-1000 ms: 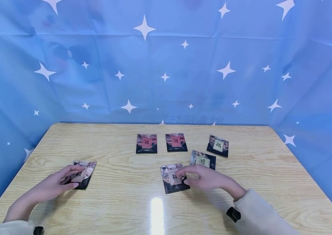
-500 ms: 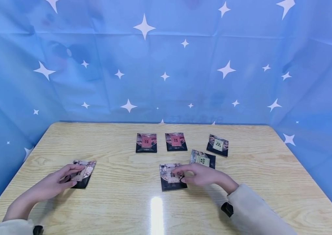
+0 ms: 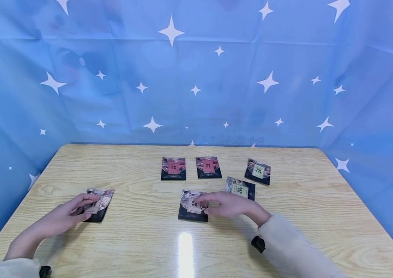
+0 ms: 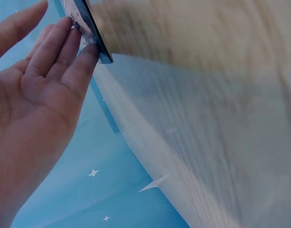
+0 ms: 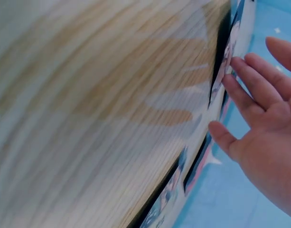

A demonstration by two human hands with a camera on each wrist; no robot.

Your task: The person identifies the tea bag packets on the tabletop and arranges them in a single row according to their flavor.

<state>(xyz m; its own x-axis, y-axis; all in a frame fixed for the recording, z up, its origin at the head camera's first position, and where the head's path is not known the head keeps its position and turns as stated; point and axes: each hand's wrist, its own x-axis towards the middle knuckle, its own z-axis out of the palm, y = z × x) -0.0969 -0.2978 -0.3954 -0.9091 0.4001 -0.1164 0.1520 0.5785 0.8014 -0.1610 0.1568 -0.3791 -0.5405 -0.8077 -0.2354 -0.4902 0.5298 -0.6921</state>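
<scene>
My left hand [image 3: 65, 216] rests its fingertips on a flat sachet [image 3: 105, 200] with a pale pink label, floral top and black lower part, lying at the table's left. Part of that sachet is hidden under the fingers. In the left wrist view the fingers [image 4: 62, 59] lie fairly straight against its face, and the thumb stands apart. Near the table's middle, my right hand [image 3: 229, 204] touches a matching pale pink-labelled sachet [image 3: 192, 215] at its right side. The right wrist view shows outstretched fingers [image 5: 252, 85] with their tips on the sachet's face.
Two red-labelled sachets, one left [image 3: 173, 169] and one right [image 3: 208, 168], lie at the back middle. Right of them are two green-labelled sachets, a far one [image 3: 257, 172] and a nearer one [image 3: 250, 189] partly behind my right hand. A starry blue cloth [image 3: 196, 108] hangs behind the wooden table [image 3: 140, 247].
My right hand and the pale pink-labelled sachet under its fingertips have slid left and slightly away, the sachet turning a little. My left hand and its sachet have stayed in place.
</scene>
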